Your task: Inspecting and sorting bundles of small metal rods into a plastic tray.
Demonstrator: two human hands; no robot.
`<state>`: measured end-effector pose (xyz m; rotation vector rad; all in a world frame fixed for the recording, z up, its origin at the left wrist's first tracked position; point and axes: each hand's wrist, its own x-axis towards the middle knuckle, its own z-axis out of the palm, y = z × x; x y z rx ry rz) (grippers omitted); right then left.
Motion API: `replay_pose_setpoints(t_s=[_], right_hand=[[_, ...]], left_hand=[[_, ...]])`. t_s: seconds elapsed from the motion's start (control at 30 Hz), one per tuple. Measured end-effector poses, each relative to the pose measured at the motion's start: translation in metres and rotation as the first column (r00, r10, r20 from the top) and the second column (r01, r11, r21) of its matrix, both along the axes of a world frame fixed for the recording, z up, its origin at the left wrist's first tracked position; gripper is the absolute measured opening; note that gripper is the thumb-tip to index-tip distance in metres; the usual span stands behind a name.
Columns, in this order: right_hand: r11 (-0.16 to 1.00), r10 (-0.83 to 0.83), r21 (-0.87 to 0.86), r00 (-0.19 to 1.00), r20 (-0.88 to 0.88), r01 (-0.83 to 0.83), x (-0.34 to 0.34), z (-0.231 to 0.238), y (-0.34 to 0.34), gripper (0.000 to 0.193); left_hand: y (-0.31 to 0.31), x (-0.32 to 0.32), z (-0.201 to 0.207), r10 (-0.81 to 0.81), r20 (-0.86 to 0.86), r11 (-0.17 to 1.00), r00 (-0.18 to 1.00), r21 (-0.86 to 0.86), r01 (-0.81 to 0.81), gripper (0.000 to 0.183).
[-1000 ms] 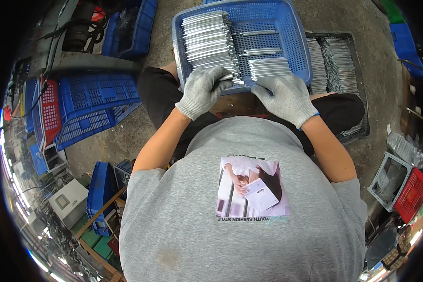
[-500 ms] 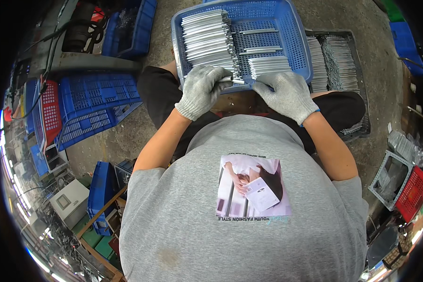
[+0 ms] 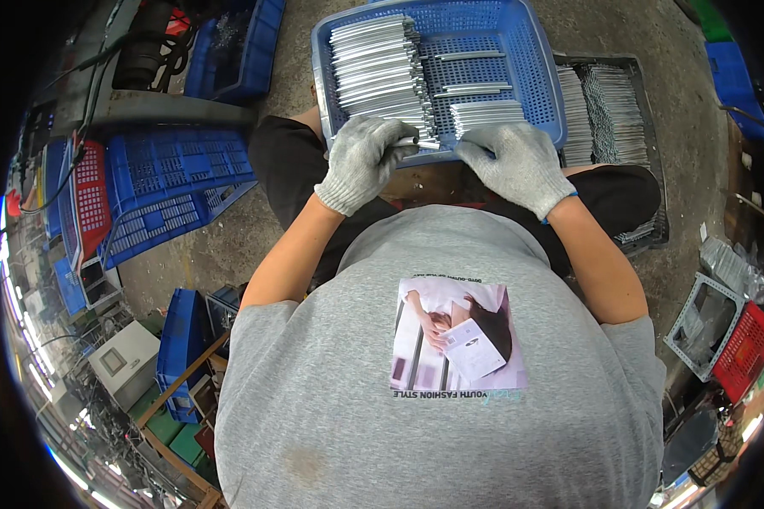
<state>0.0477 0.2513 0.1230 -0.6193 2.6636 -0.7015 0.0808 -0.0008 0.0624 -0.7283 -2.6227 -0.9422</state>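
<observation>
Both my hands wear grey knitted gloves and rest at the near edge of a blue plastic basket [image 3: 535,89]. My left hand [image 3: 361,164] is closed around a silver metal tube [image 3: 407,142], whose dark open end pokes out past thumb and fingers. To its right, my right hand [image 3: 520,170] has its fingers curled toward the thumb; whatever it pinches, if anything, is hidden. Inside the basket, a tall stack of metal tubes [image 3: 378,72] fills the left side. A smaller pile of tubes [image 3: 486,116] lies at the near right, with a few loose ones beyond it.
Right of the basket, a black tray [image 3: 660,195] on the floor holds many more metal rods. Blue crates [image 3: 174,174] and a red basket [image 3: 92,204] stand at the left. A red crate [image 3: 745,349] and a grey metal frame [image 3: 696,366] lie at the far right.
Very little differs. Both hands keep their places, and the tube's end in my left hand has tilted slightly. The basket appears shifted a touch to the right.
</observation>
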Motion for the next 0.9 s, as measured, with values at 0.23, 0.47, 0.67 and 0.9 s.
replay_pose_setpoints(t_s=[0.23, 0.47, 0.67, 0.9], right_hand=[[0.996, 0.003, -0.090, 0.997, 0.079, 0.004, 0.000, -0.011, 0.001, 0.027], [0.997, -0.071, 0.030, 0.997, -0.005, 0.071, -0.006, -0.025, -0.004, 0.028], [0.988, -0.117, 0.099, 0.992, -0.051, 0.122, 0.000, -0.040, 0.002, 0.028], [0.992, -0.097, 0.074, 0.992, -0.084, 0.104, 0.003, -0.042, 0.008, 0.027]], left_hand=[[-0.002, -0.002, -0.004, 0.018, -0.062, 0.999, 0.998, -0.047, -0.021, 0.017], [-0.009, -0.018, -0.034, 0.120, 0.034, 0.981, 0.992, -0.160, -0.113, 0.016], [-0.019, -0.045, -0.082, 0.257, 0.148, 0.882, 0.955, -0.440, -0.169, 0.017], [-0.019, -0.050, -0.071, 0.271, 0.142, 0.834, 0.952, -0.529, -0.158, 0.022]])
